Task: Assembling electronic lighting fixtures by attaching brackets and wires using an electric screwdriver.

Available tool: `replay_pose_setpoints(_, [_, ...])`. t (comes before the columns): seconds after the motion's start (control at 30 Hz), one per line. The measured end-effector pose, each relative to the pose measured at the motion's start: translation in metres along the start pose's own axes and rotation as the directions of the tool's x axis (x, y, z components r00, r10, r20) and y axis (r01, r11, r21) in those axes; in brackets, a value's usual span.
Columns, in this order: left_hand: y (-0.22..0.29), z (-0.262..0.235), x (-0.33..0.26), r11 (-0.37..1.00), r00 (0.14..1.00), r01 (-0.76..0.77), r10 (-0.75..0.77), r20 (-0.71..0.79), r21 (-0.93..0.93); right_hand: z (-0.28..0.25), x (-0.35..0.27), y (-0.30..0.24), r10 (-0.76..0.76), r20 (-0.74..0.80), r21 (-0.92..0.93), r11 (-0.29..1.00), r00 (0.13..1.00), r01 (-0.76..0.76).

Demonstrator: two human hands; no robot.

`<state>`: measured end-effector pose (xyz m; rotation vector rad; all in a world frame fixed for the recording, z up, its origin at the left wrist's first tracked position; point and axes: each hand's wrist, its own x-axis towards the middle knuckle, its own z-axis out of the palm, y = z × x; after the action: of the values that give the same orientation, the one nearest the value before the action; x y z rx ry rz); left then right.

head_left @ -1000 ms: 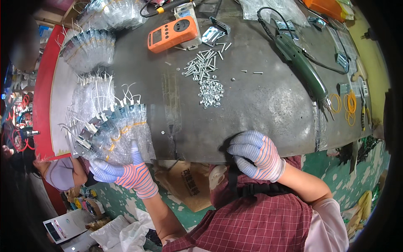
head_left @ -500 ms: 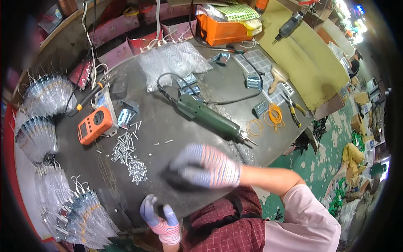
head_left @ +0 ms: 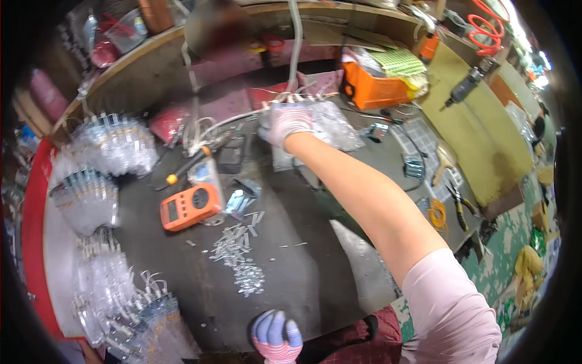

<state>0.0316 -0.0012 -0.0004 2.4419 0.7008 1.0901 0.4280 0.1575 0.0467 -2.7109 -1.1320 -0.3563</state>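
Note:
My right arm stretches across the table. At the far side my right hand, in a striped knit glove and a little blurred, has its fingers curled on the left end of the bubble-wrap bags; white cable ends stick out behind them. My left hand, gloved alike, is at the near table edge, fingers loosely bent and apart from the thumb, nothing seen in it. Between the hands lie a heap of screws and a pile of small nuts. My right forearm hides most of the green electric screwdriver.
An orange multimeter lies left of the screws, beside a small packet of metal parts. Stacks of bagged cabled parts line the left edge. Farther right are an orange box, pliers, a brush and a hanging driver.
My right hand has gone from above the near table to the bubble-wrap bags at the far side. The view has shifted, so the table's things sit farther right. My left hand stays near the edge.

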Motion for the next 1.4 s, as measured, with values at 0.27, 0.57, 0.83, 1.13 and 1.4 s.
replay_pose_setpoints(0.27, [-0.014,0.003,-0.012,0.999,0.999,0.009,-0.007,0.049,-0.033,-0.023,0.022,-0.003,0.230,0.410,0.050,0.961,0.882,-0.274])
replay_pose_setpoints(0.57, [-0.011,0.006,-0.018,0.999,0.999,-0.037,0.037,-0.010,-0.028,-0.032,0.018,0.081,0.092,0.284,0.879,0.371,0.954,-0.298])
replay_pose_setpoints(0.83, [0.005,-0.001,-0.019,0.806,0.961,0.259,-0.272,0.057,-0.533,-0.156,-0.220,0.051,-0.166,0.191,0.980,-0.023,0.967,-0.198])
replay_pose_setpoints(1.13, [0.055,0.031,0.008,0.440,0.920,0.381,-0.271,0.285,-0.813,-0.067,-0.380,0.023,-0.045,-0.155,0.853,0.498,0.987,0.157])
replay_pose_setpoints(1.4, [0.039,0.047,0.005,0.924,0.993,-0.030,0.070,0.092,-0.381,-0.061,-0.394,0.028,-0.013,-0.151,0.866,0.480,0.988,0.139])
